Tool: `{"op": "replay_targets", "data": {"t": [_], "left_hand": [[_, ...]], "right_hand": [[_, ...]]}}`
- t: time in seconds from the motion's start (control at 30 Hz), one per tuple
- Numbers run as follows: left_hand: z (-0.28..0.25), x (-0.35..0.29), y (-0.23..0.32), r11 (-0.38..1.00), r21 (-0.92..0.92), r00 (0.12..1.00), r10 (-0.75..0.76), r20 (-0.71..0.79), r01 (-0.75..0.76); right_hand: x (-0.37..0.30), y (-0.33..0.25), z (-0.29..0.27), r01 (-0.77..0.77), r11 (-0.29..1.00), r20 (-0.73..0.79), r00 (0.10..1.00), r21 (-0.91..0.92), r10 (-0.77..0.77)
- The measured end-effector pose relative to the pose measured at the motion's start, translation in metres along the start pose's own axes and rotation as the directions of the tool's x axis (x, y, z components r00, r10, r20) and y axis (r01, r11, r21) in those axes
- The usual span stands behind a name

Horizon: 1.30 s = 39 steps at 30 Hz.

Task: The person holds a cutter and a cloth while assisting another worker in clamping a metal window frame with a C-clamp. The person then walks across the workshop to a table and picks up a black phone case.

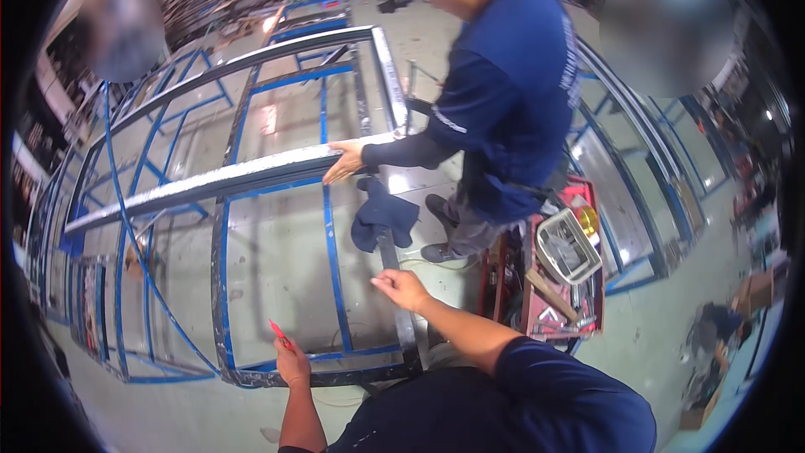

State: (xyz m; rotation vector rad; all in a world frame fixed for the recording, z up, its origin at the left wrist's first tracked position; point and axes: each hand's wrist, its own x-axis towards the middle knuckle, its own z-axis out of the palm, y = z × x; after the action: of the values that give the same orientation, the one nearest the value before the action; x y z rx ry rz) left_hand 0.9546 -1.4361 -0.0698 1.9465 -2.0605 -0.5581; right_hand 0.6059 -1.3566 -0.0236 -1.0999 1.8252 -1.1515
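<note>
A large metal window frame (220,277) with blue-taped edges lies flat in front of me. My left hand (292,362) rests at its near edge, pinching a small red tool (280,333). My right hand (401,288) lies on the frame's right rail, fingers loosely curled, just below a dark blue cloth (383,216) draped over that rail. Across from me a co-worker in a dark blue shirt presses a hand (344,160) on a long silver profile (201,184) lying across the frame.
A red tool cart (560,273) with a wire basket and hand tools stands to my right. More blue-taped frames (629,159) lean behind the co-worker and lie stacked at the left. Cardboard boxes (750,294) sit at the far right on the concrete floor.
</note>
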Motion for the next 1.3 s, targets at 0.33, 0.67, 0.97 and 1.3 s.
{"op": "replay_targets", "data": {"t": [0.33, 0.67, 0.97, 1.3], "left_hand": [[0.0, 0.003, 0.0, 0.952, -0.206, 0.972, 0.235, 0.006, -0.229], [-0.017, -0.012, 0.026, 0.296, -0.955, 0.991, 0.117, 0.064, 0.026], [0.029, -0.211, 0.11, 0.62, -0.768, 0.221, 0.781, 0.584, -0.16], [0.014, -0.547, 0.162, 0.32, -0.853, -0.666, 0.533, 0.522, -0.412]], "right_hand": [[-0.492, 0.298, -0.032, -0.889, 0.455, -0.717, 0.282, 0.055, 0.637], [-0.733, 0.183, 0.154, -0.86, 0.476, -0.377, 0.509, -0.185, 0.774], [-0.659, 0.151, 0.084, -0.656, 0.68, -0.703, 0.313, 0.326, 0.639], [-0.728, 0.035, 0.043, 0.366, 0.582, -0.687, 0.357, 0.726, 0.633]]}}
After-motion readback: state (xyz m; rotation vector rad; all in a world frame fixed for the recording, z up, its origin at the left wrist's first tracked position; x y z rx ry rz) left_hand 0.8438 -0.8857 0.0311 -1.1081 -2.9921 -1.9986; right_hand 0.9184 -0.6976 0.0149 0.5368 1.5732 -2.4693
